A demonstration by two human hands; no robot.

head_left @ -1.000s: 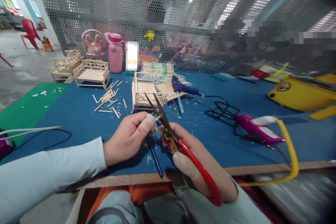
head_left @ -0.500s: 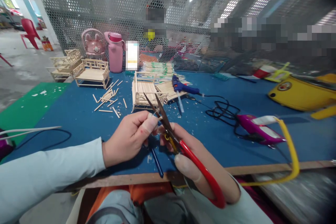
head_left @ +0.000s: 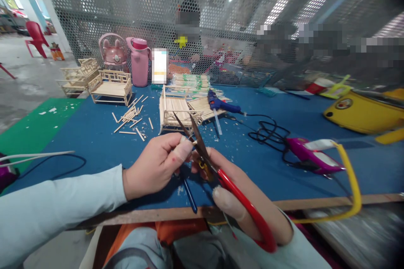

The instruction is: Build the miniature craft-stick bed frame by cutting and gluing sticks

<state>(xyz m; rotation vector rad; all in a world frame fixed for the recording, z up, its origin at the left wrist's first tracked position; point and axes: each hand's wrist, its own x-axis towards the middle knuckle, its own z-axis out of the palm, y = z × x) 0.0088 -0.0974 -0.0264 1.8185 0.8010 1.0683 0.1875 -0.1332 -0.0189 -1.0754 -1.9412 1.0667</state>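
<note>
On blue table [head_left: 261, 178], with small bench [head_left: 175, 111] and glue gun [head_left: 221, 104] behind the scissors [head_left: 208, 161]. Pinching thin stick [head_left: 195, 142] in left hand [head_left: 158, 164], gripping scissors in right hand [head_left: 232, 169].

Stick [head_left: 195, 142] mostly hidden in left hand [head_left: 154, 168]; only short end shows. Whether scissors [head_left: 200, 141] touch it: cannot tell. Some fingers of right hand [head_left: 233, 172] hidden behind scissors. Upper end of blue pen [head_left: 191, 197] hidden behind left hand. Left sleeve [head_left: 69, 193], purple object [head_left: 6, 170] cut off by left edge; yellow bag [head_left: 366, 113] by right edge. Phone screen [head_left: 159, 66] pixelated. Print on stick packets [head_left: 191, 80] too small to read.
</note>
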